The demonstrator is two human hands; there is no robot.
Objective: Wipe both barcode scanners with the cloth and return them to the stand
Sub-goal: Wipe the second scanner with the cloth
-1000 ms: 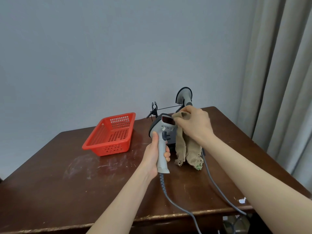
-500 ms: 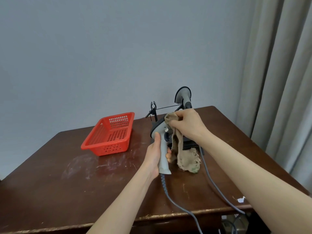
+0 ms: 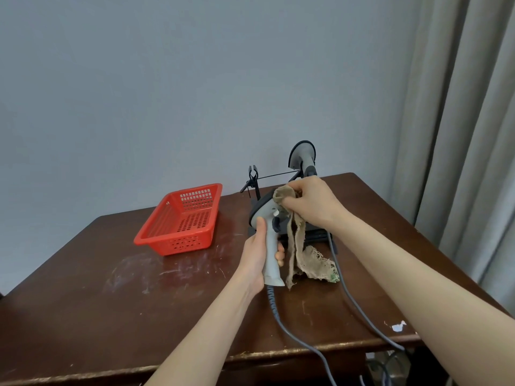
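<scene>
Grey scanner held upright over table centre, just in front of black stand. L hand grips its handle: fingers curled round, thumb up the back. R hand at scanner's 1 o'clock, fingers + thumb pinching brown cloth against scanner head; rest of cloth hangs at 3 o'clock, frayed end near tabletop. 2nd scanner sits in stand at 12-1 o'clock. Red basket at 9 o'clock, apart. Cables run to 6 o'clock, over table edge. Curtain far at 3.
</scene>
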